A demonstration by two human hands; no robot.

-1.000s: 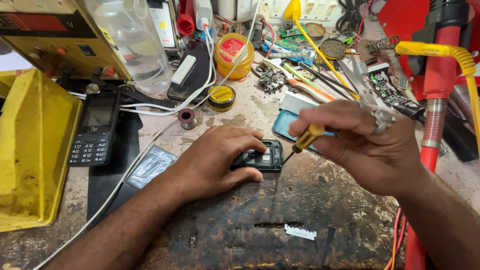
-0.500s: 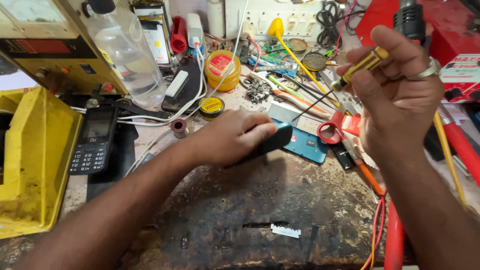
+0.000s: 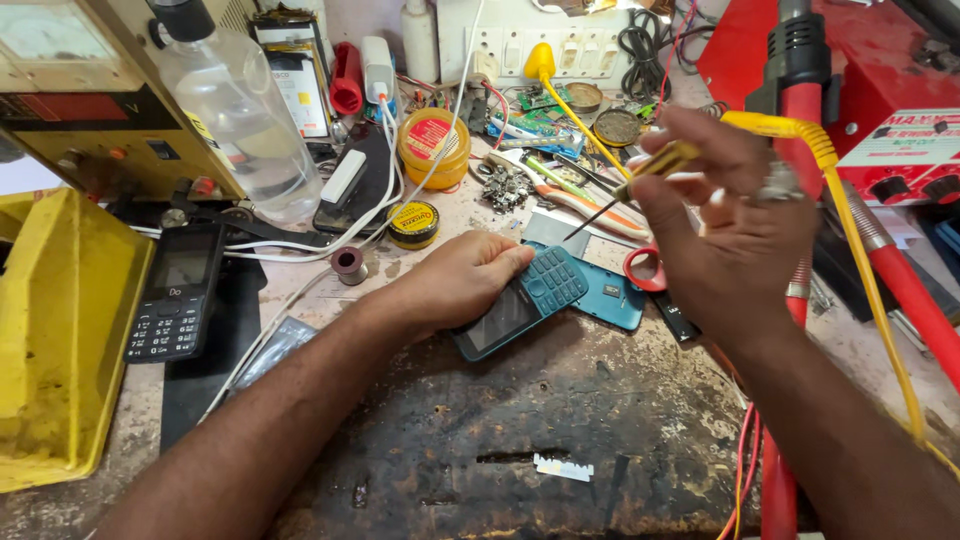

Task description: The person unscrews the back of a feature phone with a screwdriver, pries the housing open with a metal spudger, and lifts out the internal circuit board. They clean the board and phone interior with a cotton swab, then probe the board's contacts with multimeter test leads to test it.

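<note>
The screwdriver point(image 3: 640, 175) has lifted off the phone point(image 3: 525, 300); the right hand point(image 3: 730, 230) pinches it at one o'clock, the left hand point(image 3: 460, 280) now grips the turned-over phone on the counter point(image 3: 560, 420).

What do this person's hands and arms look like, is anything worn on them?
Both forearms are bare, with no sleeves, gloves or watch in view. The left hand carries no ring or band that shows. The right hand wears one chunky silver-coloured metal ring with an ornate raised top on a finger. Nails look short and unpainted.
</note>
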